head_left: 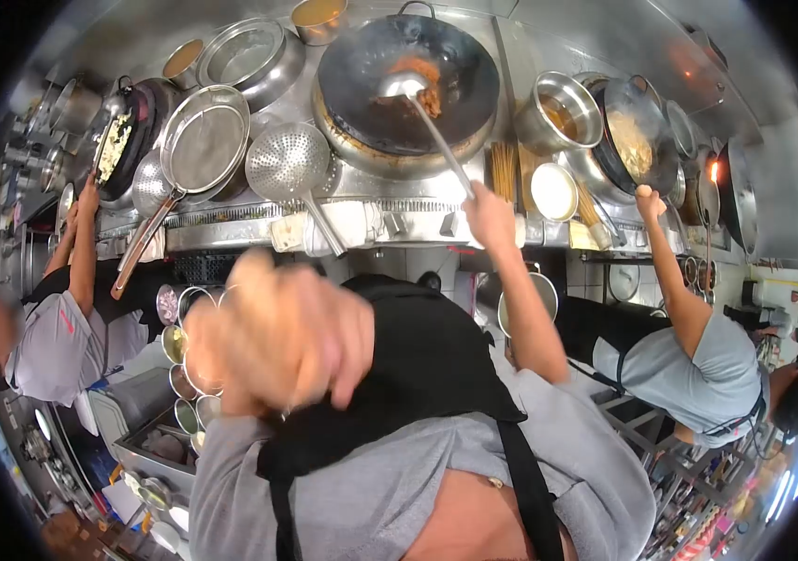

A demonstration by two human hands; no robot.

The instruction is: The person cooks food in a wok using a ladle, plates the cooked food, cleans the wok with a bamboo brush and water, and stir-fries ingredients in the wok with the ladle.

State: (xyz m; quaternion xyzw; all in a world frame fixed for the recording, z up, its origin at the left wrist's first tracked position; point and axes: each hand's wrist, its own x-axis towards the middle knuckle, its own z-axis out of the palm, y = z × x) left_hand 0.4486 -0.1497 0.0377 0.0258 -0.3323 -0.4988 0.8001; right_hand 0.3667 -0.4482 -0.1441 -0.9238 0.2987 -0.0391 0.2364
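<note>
My right hand (pixel 493 220) is closed around the long handle of a ladle (pixel 443 147). The ladle's bowl rests inside a large black wok (pixel 352 79), against reddish-orange food (pixel 429 98). The wok sits on the burner straight in front of me. My left hand (pixel 277 327) is raised close to the camera, before my black apron (pixel 418 346). Motion smears its fingers, so whether it holds anything is unclear. Nearest to it on the stove side are the handles of a perforated skimmer (pixel 288 161) and a round mesh strainer (pixel 204 140).
Metal pots (pixel 558 112) and a white-filled bowl (pixel 554 192) stand right of the wok. A bamboo brush (pixel 503 173) lies between. Co-workers stand at both sides, one person's hand (pixel 650 201) near a steaming wok (pixel 628 140). Several ingredient containers (pixel 174 344) are at left.
</note>
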